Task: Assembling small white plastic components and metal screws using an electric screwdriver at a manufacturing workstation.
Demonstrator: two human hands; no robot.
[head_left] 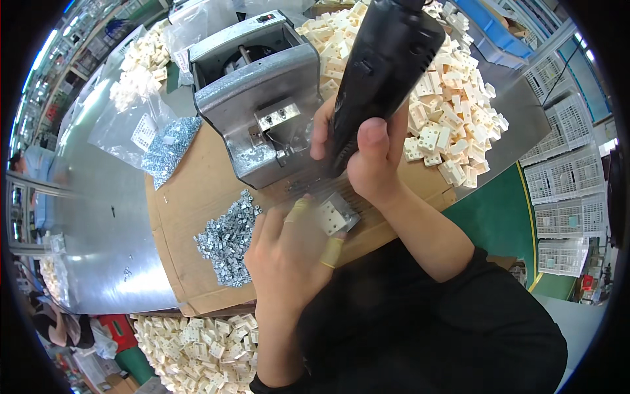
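My right hand (377, 154) is wrapped around a black power screwdriver (387, 62), held tilted with its lower end pointing down. That tool's tip is hidden. Below it, a small ivory plastic block (333, 218) with holes rests at a small metal fixture (348, 209) on the cardboard. The thumb and forefinger of my left hand (285, 246), in yellow finger cots, close about the block, and the thumb touches its near edge. Part of this hand is blurred. Beside it lies a pile of small metal nuts (230, 240).
A grey metal screw feeder (262, 98) stands ahead on the cardboard sheet (174, 217). Ivory blocks are heaped at the far right (453, 118) and in a pile below the table's near edge (197, 351). A bag of small metal parts (170, 148) lies left.
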